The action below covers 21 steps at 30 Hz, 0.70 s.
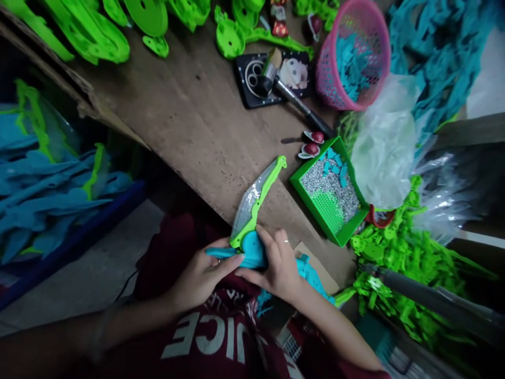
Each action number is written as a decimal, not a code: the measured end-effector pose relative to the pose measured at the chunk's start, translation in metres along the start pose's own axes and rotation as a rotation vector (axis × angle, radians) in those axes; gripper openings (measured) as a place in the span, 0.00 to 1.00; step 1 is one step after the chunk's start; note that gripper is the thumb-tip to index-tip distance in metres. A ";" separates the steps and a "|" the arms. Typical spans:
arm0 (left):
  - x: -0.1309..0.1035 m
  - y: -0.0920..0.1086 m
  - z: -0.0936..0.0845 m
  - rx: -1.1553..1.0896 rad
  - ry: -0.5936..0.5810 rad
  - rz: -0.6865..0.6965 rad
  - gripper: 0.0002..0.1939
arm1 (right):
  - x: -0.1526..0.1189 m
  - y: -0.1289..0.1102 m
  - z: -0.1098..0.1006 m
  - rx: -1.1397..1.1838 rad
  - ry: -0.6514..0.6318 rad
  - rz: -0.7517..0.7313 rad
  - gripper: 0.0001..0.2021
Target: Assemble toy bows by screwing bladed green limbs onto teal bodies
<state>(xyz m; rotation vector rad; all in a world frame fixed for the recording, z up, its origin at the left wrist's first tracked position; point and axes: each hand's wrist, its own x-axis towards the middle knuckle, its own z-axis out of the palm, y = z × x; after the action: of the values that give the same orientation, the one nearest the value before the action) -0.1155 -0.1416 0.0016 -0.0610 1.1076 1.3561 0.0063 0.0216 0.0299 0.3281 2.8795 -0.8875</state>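
Both hands hold one plastic assembly at the table's near edge. My left hand (pixel 205 276) is closed on the left end of its blue part (pixel 252 250), thumb on top. My right hand (pixel 278 263) wraps round the right side of the same part, beside its round blue end. A lime-green arm (pixel 266 192) with a clear curved plastic sheet (pixel 246 210) rises from the blue part and points up and to the right over the table. The fingertips hide some of the joint between the green and blue parts.
A green basket (pixel 341 234) of small metal pieces stands right of the hands. Beyond are a pink basket (pixel 355 100), brush (pixel 303 108) and clear bag (pixel 386 158). Green parts (pixel 386 252) pile at right; a blue-part crate (pixel 74 237) stands left.
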 end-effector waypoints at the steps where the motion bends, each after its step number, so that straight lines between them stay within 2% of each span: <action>1: -0.001 0.000 0.001 0.002 0.014 0.010 0.19 | 0.001 0.000 -0.003 0.056 -0.014 0.019 0.45; 3: -0.003 -0.001 0.002 0.010 0.035 0.024 0.19 | 0.008 0.001 -0.011 0.260 -0.006 0.114 0.41; 6: -0.005 -0.005 0.001 0.036 0.047 0.018 0.18 | 0.030 0.002 -0.017 0.684 0.074 0.357 0.29; 9: -0.007 -0.009 0.000 0.046 0.049 0.003 0.19 | 0.058 0.000 -0.016 0.969 0.107 0.491 0.25; 11: -0.007 -0.011 0.000 0.054 0.047 -0.006 0.20 | 0.072 -0.004 -0.013 0.945 0.063 0.464 0.24; 13: -0.007 -0.013 0.000 0.079 0.047 -0.001 0.19 | 0.079 -0.007 -0.011 0.807 0.000 0.384 0.20; 17: -0.004 -0.015 0.004 0.106 0.025 0.008 0.18 | 0.079 -0.010 -0.009 0.593 -0.071 0.261 0.17; 19: -0.002 -0.016 0.007 0.089 0.015 -0.004 0.19 | 0.073 -0.009 -0.013 0.479 -0.072 0.252 0.19; 21: 0.000 -0.018 0.010 0.033 0.024 -0.016 0.22 | 0.061 -0.008 -0.021 0.353 -0.048 0.256 0.25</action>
<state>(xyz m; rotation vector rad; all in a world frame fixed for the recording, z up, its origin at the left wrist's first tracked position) -0.0958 -0.1411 -0.0027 -0.0623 1.1470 1.3260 -0.0552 0.0376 0.0409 0.6783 2.5485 -1.3251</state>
